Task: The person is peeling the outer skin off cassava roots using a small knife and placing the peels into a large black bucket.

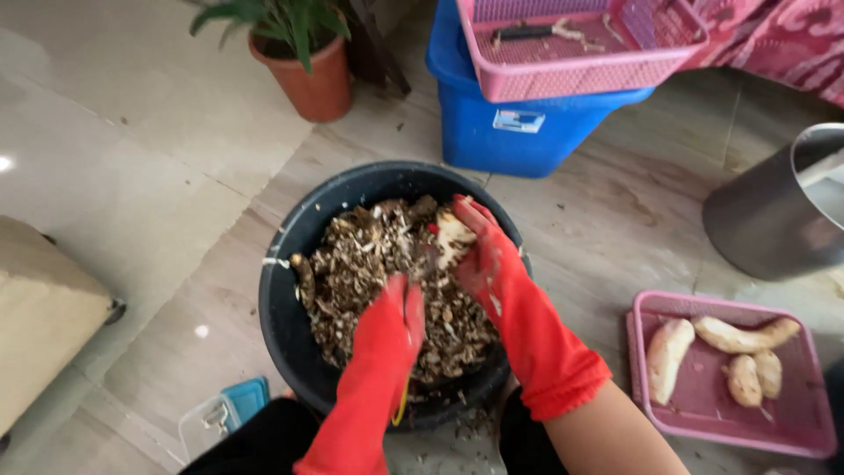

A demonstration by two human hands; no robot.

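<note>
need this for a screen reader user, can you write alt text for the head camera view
Two hands in red rubber gloves work over a black tub of brown peelings; the right hand holds a pale root, the left hand a small tool. A pink tray of peeled roots sits on the tiled floor nearby.

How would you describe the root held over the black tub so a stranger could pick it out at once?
Find the round black tub of brown peelings at the centre of the floor. Above its far side, the right hand in a red glove grips a root. Unlike the peeled roots in the pink tray, it is held.
</note>
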